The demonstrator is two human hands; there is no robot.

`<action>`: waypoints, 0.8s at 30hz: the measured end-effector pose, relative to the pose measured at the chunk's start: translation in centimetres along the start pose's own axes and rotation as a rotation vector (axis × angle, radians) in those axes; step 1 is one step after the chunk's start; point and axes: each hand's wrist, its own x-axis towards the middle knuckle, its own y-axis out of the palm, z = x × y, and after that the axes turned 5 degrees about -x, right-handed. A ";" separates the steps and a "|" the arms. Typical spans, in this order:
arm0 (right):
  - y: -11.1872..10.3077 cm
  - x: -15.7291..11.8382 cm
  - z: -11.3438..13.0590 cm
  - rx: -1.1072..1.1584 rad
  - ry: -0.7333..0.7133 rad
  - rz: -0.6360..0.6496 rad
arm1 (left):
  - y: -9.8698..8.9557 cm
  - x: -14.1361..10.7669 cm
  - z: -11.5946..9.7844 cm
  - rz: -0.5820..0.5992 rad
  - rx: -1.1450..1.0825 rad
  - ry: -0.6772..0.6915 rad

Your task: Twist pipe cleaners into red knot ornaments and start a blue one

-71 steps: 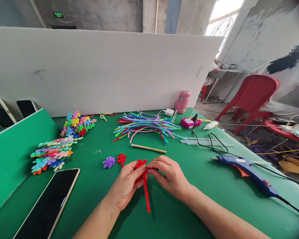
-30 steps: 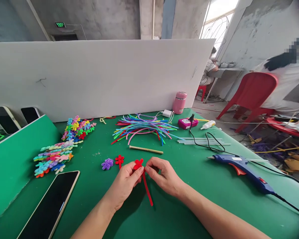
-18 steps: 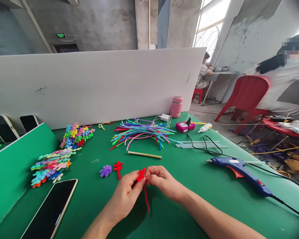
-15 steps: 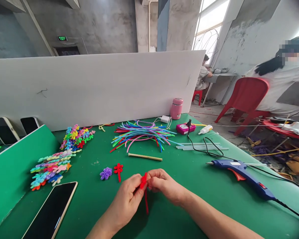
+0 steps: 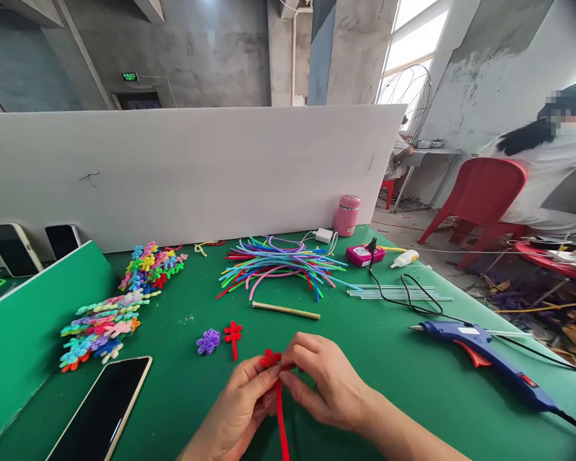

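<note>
Fingers of both hands clamped on the red pipe-cleaner flower (image 5: pixel 270 358), now lower in view than before.

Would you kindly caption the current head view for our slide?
Left hand and right hand work a red fuzzy stem over a green table, glue gun at right.

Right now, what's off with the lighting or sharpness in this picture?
Head view: window blown out; glare streak on the large phone; soft shadow on the green table beneath left hand and right hand; top-right corner darkened; pixelated patch over the seated person's head.
</note>
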 end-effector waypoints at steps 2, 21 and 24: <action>0.0 0.1 -0.2 -0.107 -0.086 -0.009 | 0.0 -0.1 0.0 0.005 -0.076 -0.064; 1.1 0.6 0.2 1.007 0.560 0.162 | 0.0 -0.6 -0.7 0.195 0.835 0.459; 1.2 0.8 0.4 1.039 0.647 0.151 | 0.0 -0.3 -0.5 0.158 0.803 0.463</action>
